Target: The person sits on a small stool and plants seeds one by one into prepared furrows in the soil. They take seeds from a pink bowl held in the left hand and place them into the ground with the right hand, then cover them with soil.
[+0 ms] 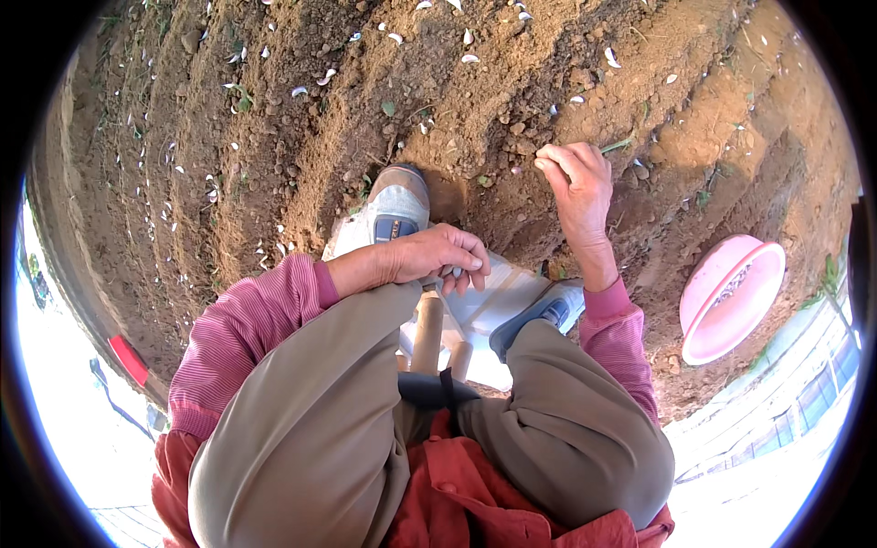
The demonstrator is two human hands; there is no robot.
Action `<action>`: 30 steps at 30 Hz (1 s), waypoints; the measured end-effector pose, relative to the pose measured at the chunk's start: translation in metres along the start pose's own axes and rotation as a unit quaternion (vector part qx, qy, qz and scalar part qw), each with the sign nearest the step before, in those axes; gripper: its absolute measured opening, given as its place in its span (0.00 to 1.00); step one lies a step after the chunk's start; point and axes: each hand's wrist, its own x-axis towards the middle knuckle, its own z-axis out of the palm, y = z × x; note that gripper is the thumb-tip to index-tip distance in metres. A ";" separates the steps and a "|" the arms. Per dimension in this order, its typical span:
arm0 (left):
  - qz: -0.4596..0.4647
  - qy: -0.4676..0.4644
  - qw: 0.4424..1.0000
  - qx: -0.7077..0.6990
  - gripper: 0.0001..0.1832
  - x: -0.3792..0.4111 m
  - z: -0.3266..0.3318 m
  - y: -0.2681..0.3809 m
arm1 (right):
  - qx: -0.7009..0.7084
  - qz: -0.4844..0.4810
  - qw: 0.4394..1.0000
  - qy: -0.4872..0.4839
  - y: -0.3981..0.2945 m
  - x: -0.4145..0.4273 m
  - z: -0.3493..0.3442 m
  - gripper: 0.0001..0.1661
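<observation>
My left hand (449, 257) hangs half curled over my left knee, with a pale piece that looks like a garlic clove (457, 272) between its fingers. Out over the furrowed soil (438, 185), my right hand (579, 185) points its thumb and fingertips together. Whether anything is pinched there is hidden. Just left of those fingertips, a pinkish clove (516, 170) lies on the dirt. White garlic cloves (469, 59) are scattered in rows along the furrows ahead and to the left.
A pink plastic basin (732, 299) holding small pieces sits tilted at the right. Between my legs are the wooden legs of a stool (429, 332). My shoes (399, 198) rest by a white sheet (503, 294). Something red (128, 359) lies at far left.
</observation>
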 end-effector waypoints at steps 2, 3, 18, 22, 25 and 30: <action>0.002 0.006 1.000 0.011 0.10 0.003 0.000 0.005 | -0.027 -0.025 0.999 0.005 0.004 0.001 0.007 0.08; 0.005 0.010 1.000 0.011 0.10 0.003 0.000 0.005 | -0.046 -0.047 0.998 0.007 0.005 0.002 0.011 0.08; 0.004 0.021 1.000 0.005 0.10 0.010 -0.003 0.000 | -0.171 -0.126 0.976 -0.047 -0.013 -0.003 0.027 0.06; 0.005 0.025 1.000 -0.001 0.09 0.009 -0.005 -0.001 | -0.160 -0.113 0.980 -0.024 -0.008 0.002 0.027 0.09; 0.009 0.026 0.999 -0.020 0.09 0.006 -0.004 0.001 | -0.159 -0.041 0.986 0.026 0.005 0.023 0.002 0.08; 0.005 0.017 0.999 -0.029 0.10 0.010 -0.002 0.003 | -0.220 -0.058 0.974 -0.022 0.026 0.053 0.007 0.10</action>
